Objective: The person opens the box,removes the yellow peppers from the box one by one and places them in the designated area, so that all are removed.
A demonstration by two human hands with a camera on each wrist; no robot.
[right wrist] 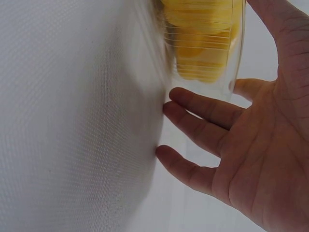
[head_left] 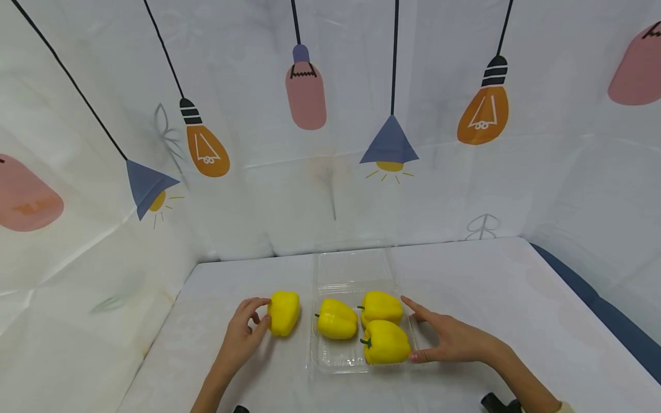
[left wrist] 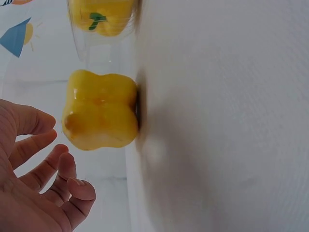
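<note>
A yellow bell pepper rests on the table left of a clear plastic container. My left hand is beside that pepper, its fingers loosely bent. In the left wrist view, a small gap shows between the fingertips and the pepper. Three more yellow peppers lie in the container: one at the left, one at the back right and one at the front right. At the container's right side is my right hand, fingers spread, thumb and index finger by the rim.
The container's transparent lid lies folded back behind it. A white cloth covers the table. Behind stands a white curtain printed with lamps. Dark objects show near the right forearm.
</note>
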